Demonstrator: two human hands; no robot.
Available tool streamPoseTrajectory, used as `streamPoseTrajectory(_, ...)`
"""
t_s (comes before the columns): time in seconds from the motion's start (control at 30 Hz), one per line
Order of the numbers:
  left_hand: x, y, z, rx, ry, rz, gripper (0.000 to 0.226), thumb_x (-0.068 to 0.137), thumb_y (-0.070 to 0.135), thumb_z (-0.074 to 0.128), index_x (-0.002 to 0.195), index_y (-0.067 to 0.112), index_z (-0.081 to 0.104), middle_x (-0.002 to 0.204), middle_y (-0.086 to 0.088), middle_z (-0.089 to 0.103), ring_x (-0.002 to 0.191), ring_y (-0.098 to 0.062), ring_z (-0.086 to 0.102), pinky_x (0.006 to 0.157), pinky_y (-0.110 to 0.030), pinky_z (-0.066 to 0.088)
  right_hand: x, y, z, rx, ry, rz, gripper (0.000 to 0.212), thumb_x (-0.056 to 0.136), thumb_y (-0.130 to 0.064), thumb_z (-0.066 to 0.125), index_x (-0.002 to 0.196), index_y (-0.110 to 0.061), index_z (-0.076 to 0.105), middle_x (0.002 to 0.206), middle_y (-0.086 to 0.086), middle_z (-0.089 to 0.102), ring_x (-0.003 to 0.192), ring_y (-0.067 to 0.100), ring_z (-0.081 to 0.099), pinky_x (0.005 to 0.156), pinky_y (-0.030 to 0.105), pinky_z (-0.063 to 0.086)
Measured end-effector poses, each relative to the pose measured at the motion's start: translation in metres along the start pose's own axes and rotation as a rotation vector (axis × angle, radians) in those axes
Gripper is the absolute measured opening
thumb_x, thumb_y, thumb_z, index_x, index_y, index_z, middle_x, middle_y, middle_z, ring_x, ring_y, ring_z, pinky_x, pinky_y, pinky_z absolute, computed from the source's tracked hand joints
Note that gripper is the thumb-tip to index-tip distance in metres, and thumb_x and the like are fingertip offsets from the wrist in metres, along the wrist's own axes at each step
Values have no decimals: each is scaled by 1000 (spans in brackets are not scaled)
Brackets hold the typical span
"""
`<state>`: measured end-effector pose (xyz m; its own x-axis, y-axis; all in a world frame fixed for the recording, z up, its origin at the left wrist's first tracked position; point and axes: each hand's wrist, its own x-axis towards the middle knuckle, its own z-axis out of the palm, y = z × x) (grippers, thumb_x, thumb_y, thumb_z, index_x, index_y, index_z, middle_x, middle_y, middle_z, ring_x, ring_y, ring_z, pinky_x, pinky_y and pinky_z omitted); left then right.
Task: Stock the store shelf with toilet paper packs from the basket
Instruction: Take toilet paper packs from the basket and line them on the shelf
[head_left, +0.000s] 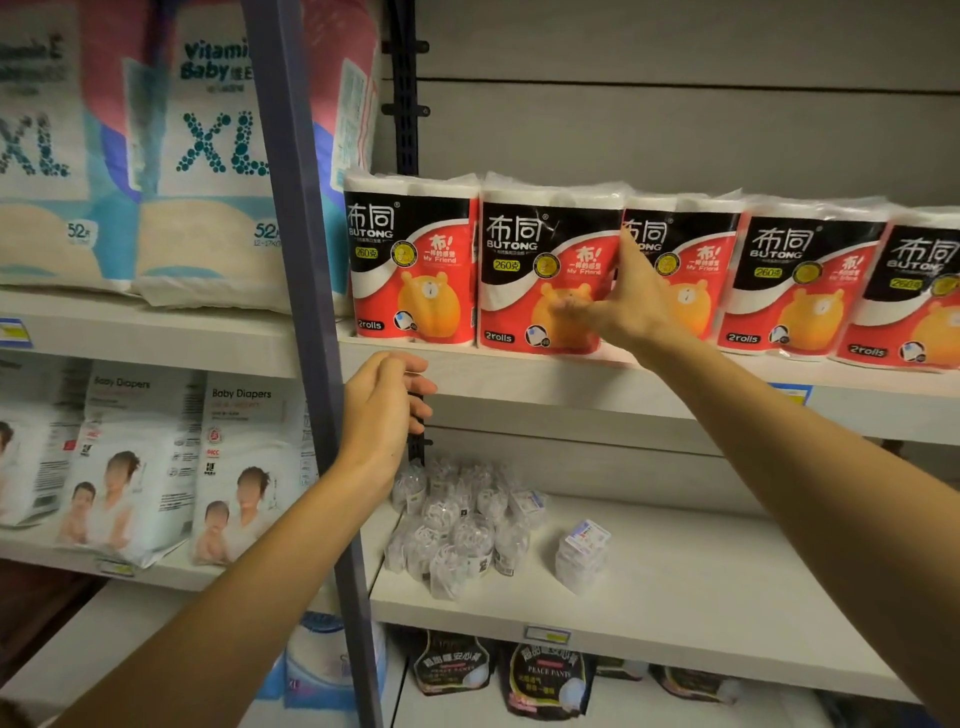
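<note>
Several red, black and white toilet paper packs stand upright in a row on the upper shelf (519, 371). My right hand (631, 306) reaches up to the second pack from the left (540, 244), fingers spread across its front and right edge, touching but not wrapped around it. The leftmost pack (410, 260) stands beside the shelf post. More packs (800, 280) continue to the right. My left hand (384, 410) hovers just below the shelf's front edge, fingers loosely curled, holding nothing. The basket is out of view.
A grey upright post (306, 291) splits the shelving. Diaper packs (208, 156) fill the left bay. Below the toilet paper, a shelf (701, 613) bears small clear-wrapped items (457, 525). Dark pouches (545, 675) lie on the lowest shelf.
</note>
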<state>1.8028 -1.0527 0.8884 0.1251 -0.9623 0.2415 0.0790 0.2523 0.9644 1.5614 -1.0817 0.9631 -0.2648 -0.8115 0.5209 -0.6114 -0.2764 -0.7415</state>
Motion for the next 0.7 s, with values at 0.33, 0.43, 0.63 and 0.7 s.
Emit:
streamPoseTrajectory(0.33, -18, -4, 15, -5, -9, -1, 25, 98, 9, 38, 87, 13, 60, 73, -4, 61, 56, -13, 51, 47, -23, 41, -18, 5, 19, -164, 128, 7, 104, 79, -29, 80, 156, -12, 12, 143, 12, 44, 128, 30, 45, 110, 44, 39)
streamPoseTrajectory(0.43, -26, 1, 21, -12, -18, 18, 23, 98, 10, 39, 88, 12, 60, 73, -4, 60, 55, -12, 51, 47, -22, 40, -52, 2, 28, -176, 351, -171, 61, 91, -30, 65, 141, -6, 41, 134, 13, 51, 118, 28, 48, 103, 40, 41)
streamPoseTrajectory(0.63, -42, -2, 26, 8, -4, 58, 22, 98, 10, 42, 87, 12, 61, 70, -2, 60, 50, -8, 51, 45, -21, 41, -94, 5, 29, 67, 303, -322, 8, 90, -8, 65, 83, -9, 60, 75, -4, 60, 62, 2, 50, 60, 13, 38)
streamPoseTrajectory(0.7, -50, -9, 25, 28, 14, 53, 23, 99, 11, 42, 86, 12, 61, 70, -3, 60, 50, -7, 51, 45, -21, 41, -110, 8, 32, 108, 261, -296, 9, 90, -10, 65, 83, -11, 60, 75, -7, 60, 60, 5, 50, 59, 13, 38)
